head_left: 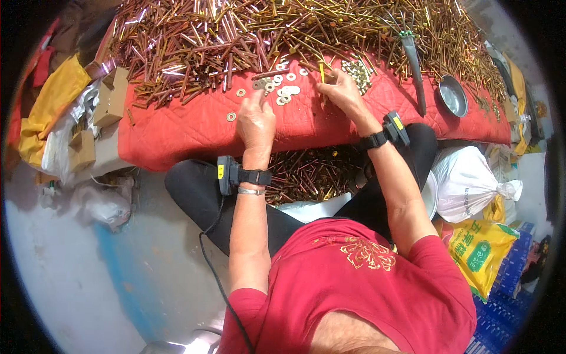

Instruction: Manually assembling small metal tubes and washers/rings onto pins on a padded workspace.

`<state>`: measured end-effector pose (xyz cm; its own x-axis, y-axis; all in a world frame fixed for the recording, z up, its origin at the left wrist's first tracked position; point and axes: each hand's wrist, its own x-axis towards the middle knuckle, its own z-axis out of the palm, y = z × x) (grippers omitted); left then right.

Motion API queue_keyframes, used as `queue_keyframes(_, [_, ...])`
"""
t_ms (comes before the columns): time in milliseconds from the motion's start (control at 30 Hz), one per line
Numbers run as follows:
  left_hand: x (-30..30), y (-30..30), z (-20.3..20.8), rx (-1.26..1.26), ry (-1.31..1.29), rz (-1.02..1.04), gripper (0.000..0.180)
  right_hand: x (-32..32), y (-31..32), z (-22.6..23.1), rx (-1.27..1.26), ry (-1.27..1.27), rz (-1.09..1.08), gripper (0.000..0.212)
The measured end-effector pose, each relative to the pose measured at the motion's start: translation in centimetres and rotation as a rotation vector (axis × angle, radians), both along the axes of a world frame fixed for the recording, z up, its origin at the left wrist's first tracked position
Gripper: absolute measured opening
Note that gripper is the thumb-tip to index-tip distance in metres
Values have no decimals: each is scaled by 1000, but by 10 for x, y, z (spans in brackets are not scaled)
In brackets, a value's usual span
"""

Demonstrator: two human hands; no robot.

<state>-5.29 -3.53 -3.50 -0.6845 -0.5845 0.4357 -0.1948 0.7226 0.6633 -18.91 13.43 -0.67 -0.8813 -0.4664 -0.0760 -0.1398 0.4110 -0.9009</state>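
Note:
Loose flat metal washers [290, 77] lie on the red quilted cloth [188, 127] in front of me. My left hand [257, 124] reaches to the washers, fingertips drawn together at their near edge; whether something is pinched there is too small to tell. To its right, my right hand [344, 94] is closed on a gold bolt [322, 72] that stands roughly upright between thumb and fingers. Small metal nuts [357, 75] form a pile just beyond the right hand. A large heap of gold and purplish metal bolts and tubes [236, 41] covers the far part of the cloth.
A dark long-handled tool with a green band [415, 74] and a small metal bowl [453, 95] lie at right. More metal pieces [306, 177] sit below the cloth between my legs. White bag [466, 183] and yellow packet [480, 251] are at right, cardboard boxes [111, 97] at left.

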Motion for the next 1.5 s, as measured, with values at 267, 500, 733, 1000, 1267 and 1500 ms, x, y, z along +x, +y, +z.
queue_keyframes(267, [1, 34, 9, -154, -134, -206, 26, 7, -1, -9, 112, 515, -51, 72])
queue_keyframes(500, [-12, 32, 9, 87, 6, -176, 28, 18, 14, -1, 127, 715, -4, 72])
queue_keyframes(733, [-4, 18, 20, -92, -286, -174, 26, 1, 4, 31, 612, 788, 22, 44])
queue_keyframes(1000, [-13, 31, 0, -108, -92, -261, 24, -2, 13, 20, 150, 580, 131, 43])
queue_keyframes(1267, [-9, 48, 21, -237, -243, -248, 13, 14, 23, 4, -245, 198, -23, 37])
queue_keyframes(1500, [13, 60, 10, -143, -179, -290, 27, 23, 40, -10, -661, -243, -36, 18])
